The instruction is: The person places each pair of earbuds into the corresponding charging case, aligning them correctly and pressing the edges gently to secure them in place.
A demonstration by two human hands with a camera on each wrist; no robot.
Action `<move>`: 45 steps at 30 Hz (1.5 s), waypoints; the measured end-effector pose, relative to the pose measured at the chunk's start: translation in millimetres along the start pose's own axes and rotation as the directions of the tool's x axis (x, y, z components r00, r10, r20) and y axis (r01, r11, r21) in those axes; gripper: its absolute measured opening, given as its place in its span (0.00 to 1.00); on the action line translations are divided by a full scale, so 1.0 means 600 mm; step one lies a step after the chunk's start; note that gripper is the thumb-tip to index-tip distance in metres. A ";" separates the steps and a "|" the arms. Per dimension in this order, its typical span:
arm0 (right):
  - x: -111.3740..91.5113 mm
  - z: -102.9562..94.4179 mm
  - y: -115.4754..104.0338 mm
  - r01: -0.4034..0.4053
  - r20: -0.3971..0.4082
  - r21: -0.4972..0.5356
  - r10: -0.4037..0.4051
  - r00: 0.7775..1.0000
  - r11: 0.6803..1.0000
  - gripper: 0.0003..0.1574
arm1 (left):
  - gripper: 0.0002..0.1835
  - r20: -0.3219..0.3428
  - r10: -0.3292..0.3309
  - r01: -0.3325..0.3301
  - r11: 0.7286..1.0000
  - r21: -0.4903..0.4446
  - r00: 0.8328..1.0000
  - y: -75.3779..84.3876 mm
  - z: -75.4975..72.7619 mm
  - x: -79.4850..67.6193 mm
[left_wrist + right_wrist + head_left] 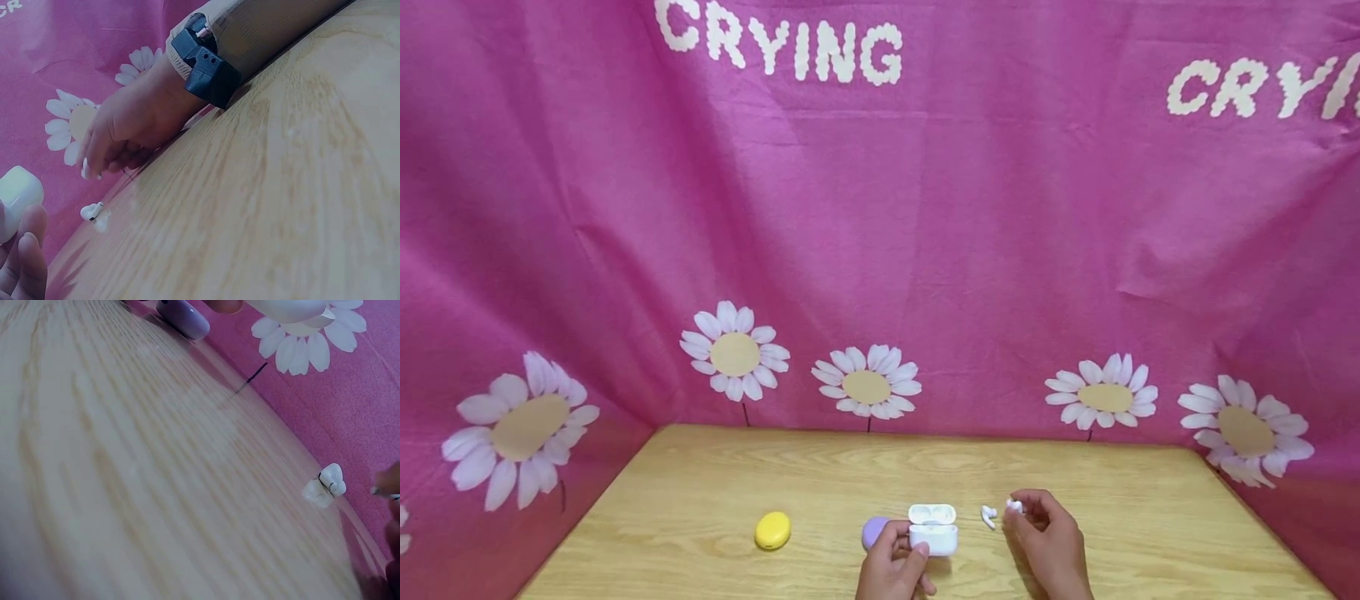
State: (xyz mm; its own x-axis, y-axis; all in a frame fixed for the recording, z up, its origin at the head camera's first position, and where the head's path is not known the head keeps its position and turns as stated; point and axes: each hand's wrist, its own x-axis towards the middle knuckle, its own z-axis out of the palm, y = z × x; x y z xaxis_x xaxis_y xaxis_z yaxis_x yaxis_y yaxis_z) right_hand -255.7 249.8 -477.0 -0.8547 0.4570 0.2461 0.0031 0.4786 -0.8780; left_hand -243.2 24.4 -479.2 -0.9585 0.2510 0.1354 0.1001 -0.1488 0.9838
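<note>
My left hand (892,562) grips a white earbud case (934,540) with its lid raised, the lid's inside facing the head camera. To the right of the case, my right hand (1051,537) pinches a white earbud (1016,506) between thumb and fingers. A second white earbud (988,517) lies on the table between the case and that hand. In the left wrist view the loose earbud (92,210) rests on the wood below the right hand (128,128). The right wrist view catches only fingertips (389,481) at its right edge.
A purple rounded object (874,532) sits behind the left hand, partly hidden by it. Farther left on the wooden table (685,517) lies a yellow rounded object (772,531). A pink cloth (970,250) with daisies and lettering hangs behind the table and along its sides.
</note>
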 end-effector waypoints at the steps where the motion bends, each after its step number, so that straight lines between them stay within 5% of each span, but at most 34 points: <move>1: 0.000 0.001 0.000 -0.003 -0.029 0.042 0.004 1.000 0.999 0.11 | 0.14 0.000 0.005 -0.005 1.000 0.004 1.000 0.000 0.000 0.000; 8: 0.002 0.006 -0.003 -0.032 -0.149 0.312 0.082 0.985 0.950 0.15 | 0.15 -0.011 -0.016 0.016 1.000 0.006 1.000 0.003 -0.002 0.001; 14: 0.000 0.000 -0.014 -0.165 -0.020 0.611 0.223 0.975 0.774 0.16 | 0.16 -0.005 -0.042 0.042 0.999 -0.014 0.999 0.004 0.002 0.001; 19: -0.008 0.003 -0.012 -0.171 0.161 0.722 0.078 0.984 0.671 0.11 | 0.16 -0.009 -0.047 0.047 0.999 -0.010 0.999 0.001 0.001 0.002; 23: -0.019 0.010 -0.017 -0.184 0.314 0.761 -0.106 0.944 0.622 0.11 | 0.16 -0.017 -0.057 0.057 0.998 -0.013 0.998 0.000 0.002 0.002; 28: -0.027 0.015 -0.023 -0.261 0.477 0.764 -0.244 0.845 0.590 0.13 | 0.16 -0.008 -0.046 0.046 0.999 -0.016 0.999 0.001 0.004 0.002; 33: -0.027 0.017 -0.023 -0.285 0.526 0.762 -0.299 0.796 0.581 0.14 | 0.15 0.013 -0.028 0.028 1.000 0.009 1.000 -0.001 0.003 0.000; 41: -0.021 0.018 -0.017 -0.314 0.563 0.728 -0.271 0.781 0.610 0.13 | 0.16 0.051 0.021 -0.023 0.998 0.051 0.998 -0.002 0.003 0.002; 45: -0.022 0.018 -0.013 -0.339 0.573 0.741 -0.283 0.769 0.579 0.14 | 0.15 0.065 0.022 -0.026 0.998 0.062 0.998 -0.004 0.002 0.001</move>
State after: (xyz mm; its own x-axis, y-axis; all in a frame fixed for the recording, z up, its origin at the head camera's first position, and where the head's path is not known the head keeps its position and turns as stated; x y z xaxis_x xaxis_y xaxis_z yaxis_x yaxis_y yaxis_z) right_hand -250.0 232.1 -477.6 -0.9556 -0.2139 0.2026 -0.0929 -0.4338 -0.8962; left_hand -243.4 26.1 -481.3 -0.9366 0.3096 0.1641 0.1409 -0.0961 0.9854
